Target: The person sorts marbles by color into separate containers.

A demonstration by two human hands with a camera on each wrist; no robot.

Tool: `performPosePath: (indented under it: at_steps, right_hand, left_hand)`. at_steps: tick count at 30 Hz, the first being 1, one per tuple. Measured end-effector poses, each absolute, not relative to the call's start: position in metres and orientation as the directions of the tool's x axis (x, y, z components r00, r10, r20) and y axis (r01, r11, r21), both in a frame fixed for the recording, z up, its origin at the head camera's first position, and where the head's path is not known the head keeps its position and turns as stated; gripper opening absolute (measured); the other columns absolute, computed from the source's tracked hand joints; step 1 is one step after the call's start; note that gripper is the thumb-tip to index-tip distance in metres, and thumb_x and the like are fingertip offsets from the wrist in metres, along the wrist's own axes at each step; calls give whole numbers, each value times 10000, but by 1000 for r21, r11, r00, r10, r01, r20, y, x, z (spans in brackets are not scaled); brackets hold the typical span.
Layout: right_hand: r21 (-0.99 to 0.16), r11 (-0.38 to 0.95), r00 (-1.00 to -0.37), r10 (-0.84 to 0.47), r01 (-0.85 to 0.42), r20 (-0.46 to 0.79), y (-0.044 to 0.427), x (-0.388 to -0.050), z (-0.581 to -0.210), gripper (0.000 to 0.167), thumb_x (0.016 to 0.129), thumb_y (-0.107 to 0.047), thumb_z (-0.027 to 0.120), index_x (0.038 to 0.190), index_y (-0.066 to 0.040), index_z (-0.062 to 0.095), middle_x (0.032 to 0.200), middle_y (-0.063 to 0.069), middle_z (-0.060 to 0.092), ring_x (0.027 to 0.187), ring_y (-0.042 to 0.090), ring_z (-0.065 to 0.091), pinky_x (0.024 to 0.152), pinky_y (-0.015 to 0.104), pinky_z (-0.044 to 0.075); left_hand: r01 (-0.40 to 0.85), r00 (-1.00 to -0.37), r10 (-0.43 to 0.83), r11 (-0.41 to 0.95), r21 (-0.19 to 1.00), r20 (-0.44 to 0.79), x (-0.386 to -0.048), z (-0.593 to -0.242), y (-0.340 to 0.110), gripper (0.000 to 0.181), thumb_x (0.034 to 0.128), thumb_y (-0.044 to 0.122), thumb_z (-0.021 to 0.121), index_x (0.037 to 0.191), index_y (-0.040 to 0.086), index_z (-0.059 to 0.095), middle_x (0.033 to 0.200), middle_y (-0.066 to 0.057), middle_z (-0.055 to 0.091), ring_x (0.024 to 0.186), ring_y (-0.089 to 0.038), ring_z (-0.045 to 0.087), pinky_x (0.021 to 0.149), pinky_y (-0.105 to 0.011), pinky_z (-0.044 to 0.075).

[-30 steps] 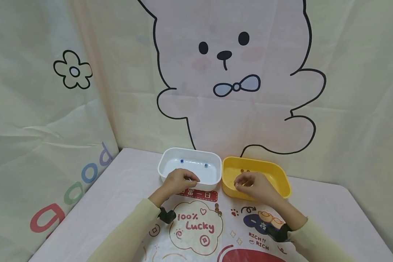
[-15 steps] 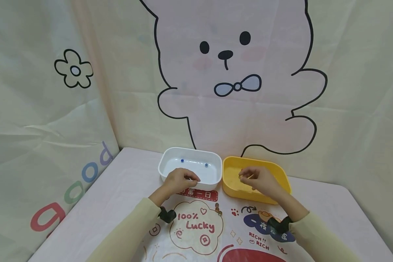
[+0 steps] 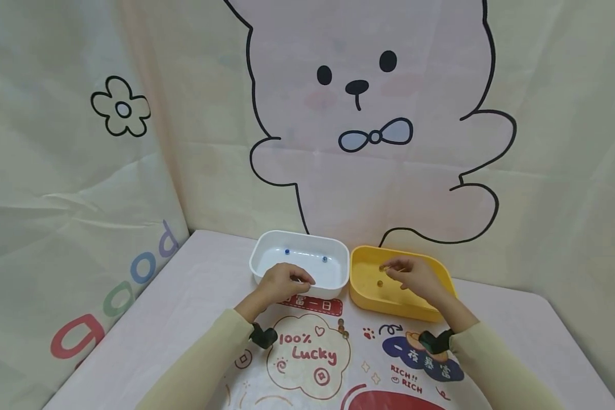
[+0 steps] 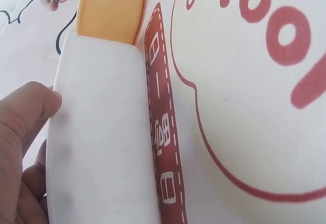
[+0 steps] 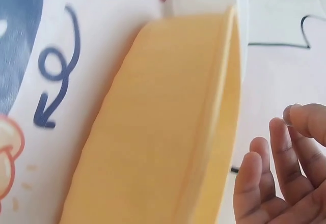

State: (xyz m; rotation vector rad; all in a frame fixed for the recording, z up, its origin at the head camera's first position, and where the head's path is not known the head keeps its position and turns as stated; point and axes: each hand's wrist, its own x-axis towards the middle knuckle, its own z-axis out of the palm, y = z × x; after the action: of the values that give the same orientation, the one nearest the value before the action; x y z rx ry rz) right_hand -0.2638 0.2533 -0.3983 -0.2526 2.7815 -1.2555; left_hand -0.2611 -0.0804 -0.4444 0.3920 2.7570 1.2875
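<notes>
My left hand (image 3: 283, 282) holds the near rim of the white tray (image 3: 333, 292); in the left wrist view the thumb (image 4: 35, 102) lies at the rim, and other fingers are partly hidden behind the wall. Two small blue beads (image 3: 287, 251) lie inside that tray. Above the yellow tray (image 3: 389, 304), my right hand (image 3: 415, 278) has thumb and forefinger together on what looks like a small brownish bead (image 5: 287, 115). Its other fingers are spread loosely. One amber bead (image 3: 380, 283) rests on the yellow tray's floor; another shows by the fingertips.
Both trays stand side by side near the back edge of the table, before a printed cloth backdrop (image 3: 359, 188). Several amber-brown beads (image 3: 341, 328) lie close together on the printed tabletop (image 3: 307, 387) in front of the trays.
My right hand has moved right and slightly back over the yellow tray, uncovering a bead on its floor. The left hand stays at the white tray's rim.
</notes>
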Motion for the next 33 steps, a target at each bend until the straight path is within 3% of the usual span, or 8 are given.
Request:
performPosePath:
  at_steps: [19,33]
  right_hand:
    - [-736,676,-993,-87,3,-85,271,-290,-424,325,954,-194,587,1199,16,622,1137,200,641,977,285,594,785,389,541]
    - [-698,713,-986,-69,59,-155,282,-303,-444,259,920,-108,608,1130,38,644,969,147,638,763,209,563,662,296,494]
  left_hand:
    - [212,-964,258,617,758,60,-263,-447,-81,64,817,281,717,835,336,746,894,152,700,866,-99,584,811,-347,462]
    - [219,-964,260,636,740,62,-262,-444,-79,54,821,290,725,847,333,748,921,140,702,882,-102,581,829,-361,462]
